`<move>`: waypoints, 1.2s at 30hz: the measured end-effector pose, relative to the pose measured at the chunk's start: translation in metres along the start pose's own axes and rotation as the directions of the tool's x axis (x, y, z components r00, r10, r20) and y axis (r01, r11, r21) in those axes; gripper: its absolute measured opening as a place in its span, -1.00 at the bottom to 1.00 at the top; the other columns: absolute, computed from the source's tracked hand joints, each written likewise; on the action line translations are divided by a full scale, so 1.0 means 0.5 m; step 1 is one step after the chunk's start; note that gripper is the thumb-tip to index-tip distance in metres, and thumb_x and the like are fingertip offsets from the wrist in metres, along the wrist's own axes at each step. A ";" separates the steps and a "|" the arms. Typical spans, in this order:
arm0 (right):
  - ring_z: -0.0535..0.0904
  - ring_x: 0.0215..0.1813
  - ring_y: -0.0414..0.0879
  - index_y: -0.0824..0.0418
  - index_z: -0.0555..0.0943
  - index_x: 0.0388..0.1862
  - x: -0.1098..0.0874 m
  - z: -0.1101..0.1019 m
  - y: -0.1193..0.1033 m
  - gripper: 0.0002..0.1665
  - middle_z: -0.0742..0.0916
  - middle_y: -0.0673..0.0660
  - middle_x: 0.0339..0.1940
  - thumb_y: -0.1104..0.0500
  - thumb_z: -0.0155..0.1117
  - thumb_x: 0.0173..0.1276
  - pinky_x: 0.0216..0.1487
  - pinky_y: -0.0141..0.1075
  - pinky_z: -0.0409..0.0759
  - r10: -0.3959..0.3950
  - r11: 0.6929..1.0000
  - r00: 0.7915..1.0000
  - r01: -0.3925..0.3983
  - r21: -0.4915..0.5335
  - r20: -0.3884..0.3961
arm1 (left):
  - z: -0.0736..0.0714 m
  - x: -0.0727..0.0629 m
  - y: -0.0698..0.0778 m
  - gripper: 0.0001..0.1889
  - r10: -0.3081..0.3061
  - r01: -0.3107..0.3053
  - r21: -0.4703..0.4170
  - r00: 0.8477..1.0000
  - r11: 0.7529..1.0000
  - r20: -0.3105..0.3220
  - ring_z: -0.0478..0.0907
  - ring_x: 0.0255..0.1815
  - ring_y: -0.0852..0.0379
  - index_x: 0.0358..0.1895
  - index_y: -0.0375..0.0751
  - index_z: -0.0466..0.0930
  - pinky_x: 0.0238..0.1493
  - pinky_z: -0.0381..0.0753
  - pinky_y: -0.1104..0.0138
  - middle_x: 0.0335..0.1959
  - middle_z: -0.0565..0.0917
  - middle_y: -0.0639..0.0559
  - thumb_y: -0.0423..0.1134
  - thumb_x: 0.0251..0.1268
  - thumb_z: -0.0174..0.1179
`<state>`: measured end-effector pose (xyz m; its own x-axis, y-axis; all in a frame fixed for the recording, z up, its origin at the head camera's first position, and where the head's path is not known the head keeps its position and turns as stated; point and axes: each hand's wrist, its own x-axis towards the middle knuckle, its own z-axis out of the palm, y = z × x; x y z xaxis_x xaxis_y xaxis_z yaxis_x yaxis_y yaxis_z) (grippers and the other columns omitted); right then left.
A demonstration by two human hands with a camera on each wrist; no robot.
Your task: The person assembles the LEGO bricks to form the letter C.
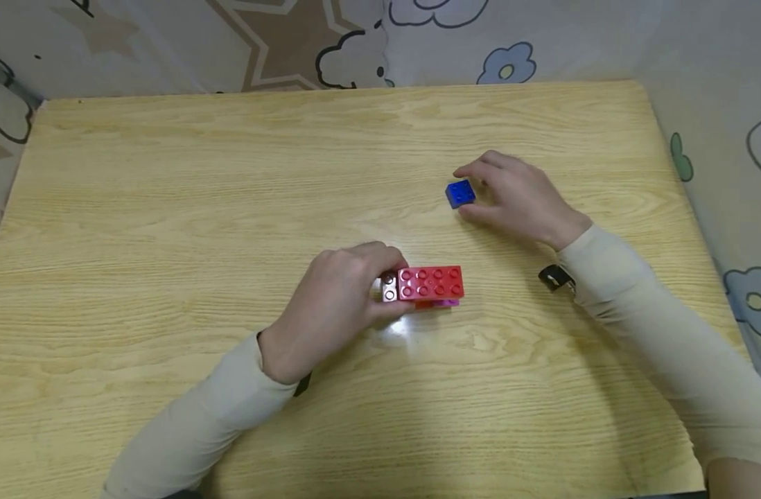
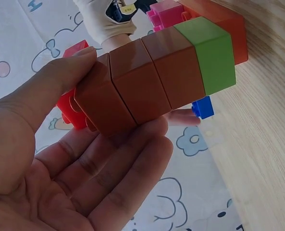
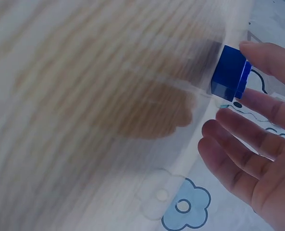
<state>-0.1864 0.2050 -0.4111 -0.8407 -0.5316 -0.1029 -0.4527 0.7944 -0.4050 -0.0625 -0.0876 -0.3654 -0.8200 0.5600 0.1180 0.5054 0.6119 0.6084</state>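
My left hand (image 1: pixel 339 298) grips a built stack of toy bricks between thumb and fingers, near the middle of the table. From above, a red brick (image 1: pixel 430 283) with studs tops it, beside a brown brick (image 1: pixel 389 286). The left wrist view shows several brown bricks (image 2: pixel 141 79) in a column ending in a green brick (image 2: pixel 207 55), with pink (image 2: pixel 167 13) and orange-red (image 2: pixel 229 26) bricks behind. A small blue brick (image 1: pixel 460 194) sits on the table, studs up. Around it my right hand (image 1: pixel 518 197) has thumb and index finger spread on either side, not visibly pinching it.
The wood-grain table (image 1: pixel 168 194) meets a patterned wall covering (image 1: pixel 430 48) at the back and another at the right. A small black device (image 1: pixel 555 277) shows at the right wrist.
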 end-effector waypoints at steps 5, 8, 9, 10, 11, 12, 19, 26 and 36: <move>0.58 0.01 0.14 0.31 0.62 0.43 0.009 0.007 0.000 -0.40 0.70 0.27 0.12 0.11 0.49 0.51 0.11 0.11 0.59 0.010 1.000 1.000 -0.009 -0.011 0.023 | 0.001 0.001 0.000 -0.64 -0.005 0.004 0.005 1.000 1.000 0.004 0.68 -0.28 0.15 -0.12 -0.23 0.78 -0.18 0.70 0.21 -0.23 0.78 0.06 -0.16 0.13 0.72; 0.59 0.01 0.15 0.31 0.63 0.42 0.008 0.009 -0.001 -0.43 0.70 0.28 0.13 0.14 0.47 0.52 0.13 0.11 0.60 0.014 1.000 0.999 -0.014 -0.020 0.028 | 0.002 0.000 0.000 -0.65 -0.004 0.004 -0.002 1.000 1.000 0.006 0.68 -0.28 0.15 -0.12 -0.22 0.78 -0.18 0.69 0.21 -0.22 0.79 0.06 -0.17 0.14 0.71; 0.59 0.01 0.15 0.30 0.63 0.42 0.008 0.009 -0.001 -0.44 0.70 0.28 0.13 0.14 0.47 0.53 0.13 0.12 0.61 0.014 1.000 0.999 -0.014 -0.025 0.028 | 0.002 0.000 0.000 -0.65 -0.001 0.001 -0.005 1.000 1.000 0.006 0.68 -0.28 0.14 -0.12 -0.23 0.78 -0.19 0.69 0.21 -0.22 0.79 0.07 -0.18 0.14 0.71; 0.59 0.01 0.16 0.31 0.63 0.42 0.008 0.010 -0.001 -0.44 0.70 0.29 0.12 0.15 0.47 0.53 0.13 0.12 0.61 0.015 0.999 1.000 -0.014 -0.030 0.027 | 0.003 0.000 0.000 -0.66 0.001 -0.001 -0.007 1.000 1.000 0.005 0.68 -0.28 0.14 -0.12 -0.22 0.78 -0.19 0.68 0.21 -0.22 0.79 0.07 -0.19 0.15 0.71; 0.58 0.00 0.16 0.31 0.63 0.42 0.007 0.010 -0.001 -0.45 0.69 0.29 0.12 0.15 0.47 0.54 0.12 0.12 0.61 0.017 0.999 1.000 -0.016 -0.035 0.027 | 0.003 0.001 0.000 -0.66 0.001 -0.001 -0.010 1.000 1.000 0.004 0.68 -0.29 0.14 -0.12 -0.22 0.78 -0.20 0.68 0.22 -0.22 0.79 0.07 -0.19 0.15 0.71; 0.58 0.00 0.16 0.31 0.64 0.41 0.006 0.011 -0.001 -0.45 0.69 0.28 0.12 0.14 0.47 0.54 0.11 0.11 0.61 0.017 0.999 1.000 -0.016 -0.039 0.024 | 0.004 0.001 0.000 -0.66 0.002 -0.002 -0.011 1.000 1.000 0.003 0.67 -0.29 0.14 -0.12 -0.22 0.78 -0.20 0.68 0.22 -0.22 0.79 0.07 -0.19 0.15 0.71; 0.63 -0.01 0.15 0.32 0.68 0.31 -0.007 0.012 -0.009 -0.49 0.74 0.27 0.08 0.09 0.51 0.51 0.09 0.12 0.63 0.014 0.999 1.000 -0.014 -0.029 -0.006 | 0.004 0.001 -0.003 -0.66 0.000 0.000 -0.012 1.000 1.000 0.001 0.66 -0.30 0.17 -0.13 -0.21 0.78 -0.20 0.68 0.24 -0.24 0.78 0.08 -0.19 0.13 0.72; 0.73 0.03 0.16 0.30 0.69 0.26 -0.052 0.007 -0.035 -0.51 0.81 0.25 0.08 0.09 0.53 0.47 0.07 0.15 0.67 -0.021 1.000 0.999 0.021 0.002 -0.025 | 0.003 -0.001 -0.003 -0.65 0.003 -0.003 -0.022 1.000 1.000 -0.004 0.63 -0.34 0.13 -0.16 -0.20 0.76 -0.24 0.64 0.23 -0.29 0.73 0.09 -0.20 0.10 0.73; 0.75 -0.03 0.12 0.30 0.69 0.19 -0.119 0.011 -0.081 -0.52 0.81 0.17 -0.03 0.14 0.59 0.38 -0.07 0.13 0.72 -0.207 0.978 0.977 0.207 -0.001 -0.060 | 0.007 0.001 -0.002 -0.65 -0.009 0.009 -0.027 1.000 1.000 -0.008 0.65 -0.33 0.13 -0.12 -0.22 0.78 -0.25 0.65 0.23 -0.26 0.76 0.07 -0.21 0.12 0.72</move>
<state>-0.1162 0.2027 -0.3937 -0.7453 -0.6657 0.0378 -0.6173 0.6675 -0.4164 -0.0624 -0.0862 -0.3687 -0.8269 0.5496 0.1188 0.4905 0.6017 0.6304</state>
